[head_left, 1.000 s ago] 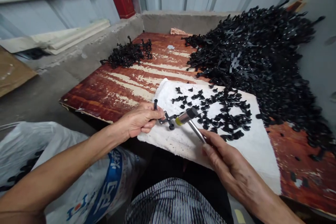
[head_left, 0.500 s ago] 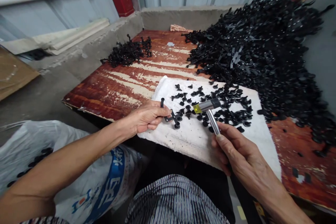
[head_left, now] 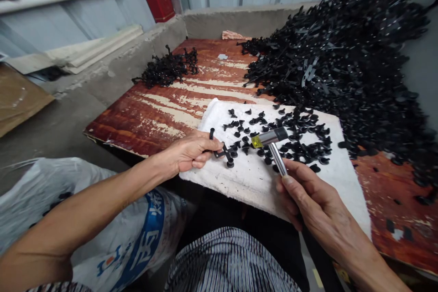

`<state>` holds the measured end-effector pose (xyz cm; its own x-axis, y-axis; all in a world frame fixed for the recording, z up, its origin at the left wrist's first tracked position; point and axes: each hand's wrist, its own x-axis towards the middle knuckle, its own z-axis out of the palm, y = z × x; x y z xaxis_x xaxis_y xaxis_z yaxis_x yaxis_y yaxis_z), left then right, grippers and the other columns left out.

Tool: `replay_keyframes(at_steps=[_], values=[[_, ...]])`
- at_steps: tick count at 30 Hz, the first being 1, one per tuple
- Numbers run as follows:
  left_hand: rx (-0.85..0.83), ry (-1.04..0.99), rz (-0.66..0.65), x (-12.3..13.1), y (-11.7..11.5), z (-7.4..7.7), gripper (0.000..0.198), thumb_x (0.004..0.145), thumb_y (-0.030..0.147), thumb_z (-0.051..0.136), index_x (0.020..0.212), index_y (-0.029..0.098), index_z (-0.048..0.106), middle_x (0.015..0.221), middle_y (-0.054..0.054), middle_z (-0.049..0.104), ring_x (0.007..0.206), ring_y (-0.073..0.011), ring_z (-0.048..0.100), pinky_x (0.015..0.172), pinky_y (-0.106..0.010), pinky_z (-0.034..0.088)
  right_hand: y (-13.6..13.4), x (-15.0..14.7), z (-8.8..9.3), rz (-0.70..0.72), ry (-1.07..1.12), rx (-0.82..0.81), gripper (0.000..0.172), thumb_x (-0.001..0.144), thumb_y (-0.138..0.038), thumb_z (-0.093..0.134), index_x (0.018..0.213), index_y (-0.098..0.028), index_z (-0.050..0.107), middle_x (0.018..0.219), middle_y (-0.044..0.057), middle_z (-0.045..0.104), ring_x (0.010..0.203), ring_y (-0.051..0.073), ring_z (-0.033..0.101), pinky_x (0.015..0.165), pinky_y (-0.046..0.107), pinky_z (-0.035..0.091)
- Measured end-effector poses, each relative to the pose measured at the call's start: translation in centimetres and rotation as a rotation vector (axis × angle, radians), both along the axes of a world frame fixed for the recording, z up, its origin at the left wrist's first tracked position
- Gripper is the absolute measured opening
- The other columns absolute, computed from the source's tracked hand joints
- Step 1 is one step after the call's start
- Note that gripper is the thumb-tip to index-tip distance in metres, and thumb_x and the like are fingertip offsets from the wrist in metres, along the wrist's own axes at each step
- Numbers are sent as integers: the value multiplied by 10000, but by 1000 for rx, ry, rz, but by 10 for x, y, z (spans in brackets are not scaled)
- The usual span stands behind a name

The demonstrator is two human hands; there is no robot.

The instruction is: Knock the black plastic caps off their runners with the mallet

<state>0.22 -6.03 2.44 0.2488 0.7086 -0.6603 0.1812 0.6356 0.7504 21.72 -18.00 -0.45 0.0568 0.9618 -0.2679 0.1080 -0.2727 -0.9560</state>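
Note:
My left hand (head_left: 195, 149) pinches a small black plastic part (head_left: 227, 157) with round knobs at its ends, just over the front left of a white cloth (head_left: 239, 185). Wrapped round the chrome handle of a small mallet (head_left: 273, 138) is my right hand (head_left: 304, 191). The mallet's head has a yellow face on the left and a dark one on the right, and is held above the cloth. Many loose black round-headed pieces (head_left: 304, 151) are scattered on the cloth under and behind the mallet.
A large heap of black parts (head_left: 342, 54) covers the right of the worn red-brown board (head_left: 147, 114). A smaller black pile (head_left: 167, 67) sits at its back left. A white woven sack (head_left: 137, 237) stands below on the left. A red box (head_left: 159, 2) rests on the ledge.
Both hands hold nearly the same pose, the left still on the black part and the right on the mallet. The camera view has shifted very slightly.

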Motion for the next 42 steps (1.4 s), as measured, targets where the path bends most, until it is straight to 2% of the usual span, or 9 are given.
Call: replay_keyframes(at_steps=[3,7,14,21,25,33,42], values=[[4,15,0,0,0,1,176,812,37,585,647,97,570,512,-16,576,277,20,233,281,-130,125,-1,0,-1,-5,4,-2,467,845,-567,563,1159,-227,507,669,-57,504,375,68,395,298,191,348],[6,11,-10,1,-2,2,209,826,39,578,626,99,562,430,41,464,279,14,226,284,-127,124,-1,1,-1,-17,0,0,474,836,-583,564,1142,-226,503,669,-54,511,374,70,398,297,191,339],[7,14,-7,2,-2,3,223,822,37,583,613,110,553,408,60,419,281,11,223,286,-124,125,-1,1,1,-6,-27,-28,498,837,-585,554,1173,-218,520,647,-51,498,386,71,374,323,197,304],[15,3,-11,2,-2,2,194,823,44,580,639,103,559,473,25,508,282,18,239,279,-120,136,0,1,0,-13,-53,0,429,854,-540,556,1144,-223,557,657,-39,500,419,83,383,340,202,316],[14,1,-3,3,-2,2,175,815,43,588,651,98,566,496,9,537,283,18,245,275,-120,136,-1,1,0,-7,-36,-17,446,852,-545,554,1165,-227,558,644,-45,490,399,81,375,326,203,309],[14,20,-20,2,-2,2,185,830,44,577,653,94,565,525,-3,562,280,22,246,273,-119,138,-1,2,-3,-3,-77,33,404,876,-532,537,1141,-227,559,685,-26,513,460,98,399,344,204,350],[2,11,-11,4,-3,3,188,841,41,561,660,91,555,547,-19,584,274,25,250,269,-112,141,-3,4,-5,17,-92,41,385,898,-517,510,1151,-231,557,677,-23,519,454,98,384,343,208,317]])
